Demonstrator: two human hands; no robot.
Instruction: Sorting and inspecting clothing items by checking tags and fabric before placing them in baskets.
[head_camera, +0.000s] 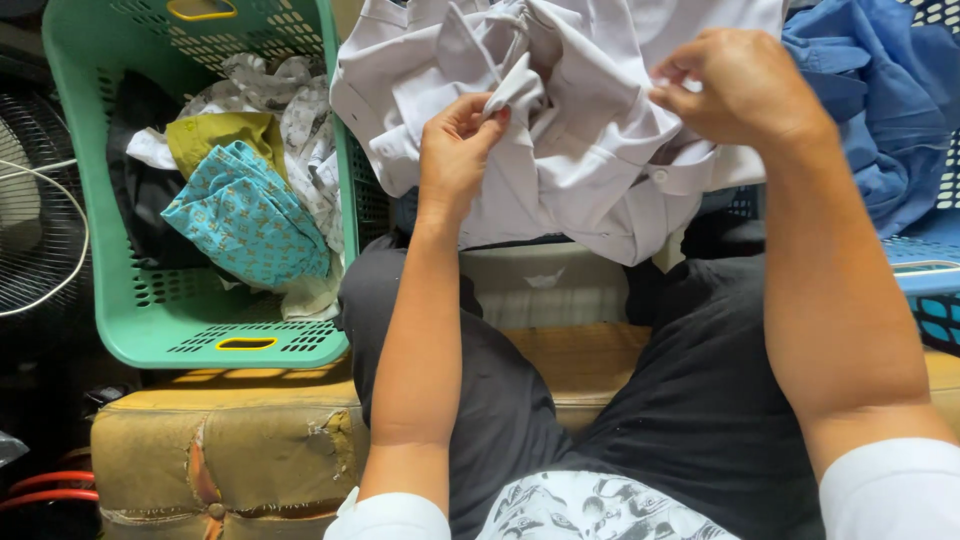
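Observation:
A pale grey shirt with buttons hangs bunched in front of me, above my lap. My left hand pinches a fold of its fabric near the middle. My right hand grips the cloth higher up on the right side. Both arms reach forward from white sleeves over my black trousers.
A green laundry basket stands at the left, holding a teal patterned cloth, a mustard piece and other garments. Blue clothing lies over a blue basket at the right. A worn tan cushion is below, a fan grille far left.

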